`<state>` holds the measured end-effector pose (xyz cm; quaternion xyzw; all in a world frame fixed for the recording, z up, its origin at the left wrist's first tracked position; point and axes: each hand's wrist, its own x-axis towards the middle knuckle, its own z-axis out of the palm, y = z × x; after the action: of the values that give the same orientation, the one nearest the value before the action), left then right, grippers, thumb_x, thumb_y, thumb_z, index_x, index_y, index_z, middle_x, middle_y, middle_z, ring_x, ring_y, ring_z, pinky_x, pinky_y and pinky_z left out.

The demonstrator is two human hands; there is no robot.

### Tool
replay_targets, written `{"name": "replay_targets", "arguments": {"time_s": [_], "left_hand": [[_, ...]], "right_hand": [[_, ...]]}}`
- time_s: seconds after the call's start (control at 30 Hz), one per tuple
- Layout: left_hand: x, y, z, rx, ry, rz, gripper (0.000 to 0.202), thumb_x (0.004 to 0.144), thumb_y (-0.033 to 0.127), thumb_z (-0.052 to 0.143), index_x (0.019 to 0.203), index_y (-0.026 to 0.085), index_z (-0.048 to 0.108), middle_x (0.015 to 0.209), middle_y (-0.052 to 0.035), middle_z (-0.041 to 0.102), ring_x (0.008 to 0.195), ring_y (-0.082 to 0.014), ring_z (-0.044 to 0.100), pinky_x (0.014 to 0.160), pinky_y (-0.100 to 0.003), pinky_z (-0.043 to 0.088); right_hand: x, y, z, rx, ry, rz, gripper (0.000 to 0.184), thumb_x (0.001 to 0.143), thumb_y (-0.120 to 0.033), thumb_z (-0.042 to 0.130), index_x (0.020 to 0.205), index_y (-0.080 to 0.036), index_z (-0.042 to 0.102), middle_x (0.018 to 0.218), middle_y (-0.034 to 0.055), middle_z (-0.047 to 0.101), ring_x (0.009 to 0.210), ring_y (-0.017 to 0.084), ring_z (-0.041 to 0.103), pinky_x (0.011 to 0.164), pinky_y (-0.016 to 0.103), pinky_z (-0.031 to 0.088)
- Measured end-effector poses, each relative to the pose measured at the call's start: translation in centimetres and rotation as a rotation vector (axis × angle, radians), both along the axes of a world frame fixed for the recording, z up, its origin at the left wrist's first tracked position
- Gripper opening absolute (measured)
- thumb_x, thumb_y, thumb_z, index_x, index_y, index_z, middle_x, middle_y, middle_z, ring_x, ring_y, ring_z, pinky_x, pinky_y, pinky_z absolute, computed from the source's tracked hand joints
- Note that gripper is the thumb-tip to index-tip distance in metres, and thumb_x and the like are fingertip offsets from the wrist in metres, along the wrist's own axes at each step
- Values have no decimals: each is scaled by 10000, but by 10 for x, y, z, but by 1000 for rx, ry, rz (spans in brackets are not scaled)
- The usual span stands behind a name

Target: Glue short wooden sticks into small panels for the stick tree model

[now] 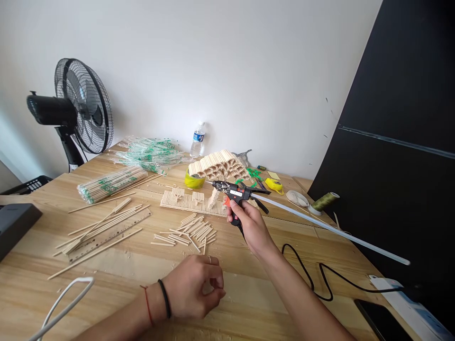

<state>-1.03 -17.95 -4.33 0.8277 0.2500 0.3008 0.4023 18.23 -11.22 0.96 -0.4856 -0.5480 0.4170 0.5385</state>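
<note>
In my right hand (250, 222) is a black hot glue gun (236, 192), with a finger by its orange trigger and the nozzle pointing left. A long translucent glue stick (330, 226) runs out of its back. Behind the nozzle stands a tree-like model (220, 166) of short wooden sticks, on a stick base (177, 201) with small table-like pieces. My left hand (194, 286) hovers low over the table with curled fingers; whatever they hold is hidden. One short stick (204, 245) shows just beyond its knuckles, and I cannot tell whether they touch. Several cut sticks (197, 229) lie loosely behind.
On the left lie long sticks (103, 220), a clear ruler (110, 237) and a bagged stick bundle (112, 184). A fan (83, 104) and a water bottle (197, 139) stand behind. A black cord (320, 279), power strip (408, 303) and phone (380, 319) are at right.
</note>
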Motion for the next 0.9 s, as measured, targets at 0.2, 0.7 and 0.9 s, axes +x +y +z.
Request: {"name": "replay_targets", "arguments": {"time_s": [0.2, 0.7, 0.9], "left_hand": [[0, 0, -2, 2, -1, 10, 105, 780, 108, 685, 726, 191, 653, 773, -40, 696, 675, -165, 619, 652, -257, 473], [-5, 8, -3, -7, 15, 38, 196, 910, 47, 560, 854, 177, 696, 847, -62, 703, 693, -141, 609, 642, -213, 462], [-10, 15, 1, -15, 91, 94, 165, 992, 161, 573, 886, 188, 696, 871, -66, 727, 780, -169, 654, 717, -241, 491]], "right_hand": [[6, -9, -4, -15, 38, 0, 443, 861, -641, 759, 860, -207, 669, 760, -2, 619, 653, 159, 547, 664, 318, 460], [54, -52, -59, -106, 39, -106, 510, 885, -678, 749, 949, -173, 720, 762, 17, 609, 673, 171, 533, 667, 322, 440], [57, -61, -61, -74, -135, -56, 481, 975, -647, 642, 1025, -175, 714, 778, 24, 598, 707, 192, 556, 696, 329, 474]]}}
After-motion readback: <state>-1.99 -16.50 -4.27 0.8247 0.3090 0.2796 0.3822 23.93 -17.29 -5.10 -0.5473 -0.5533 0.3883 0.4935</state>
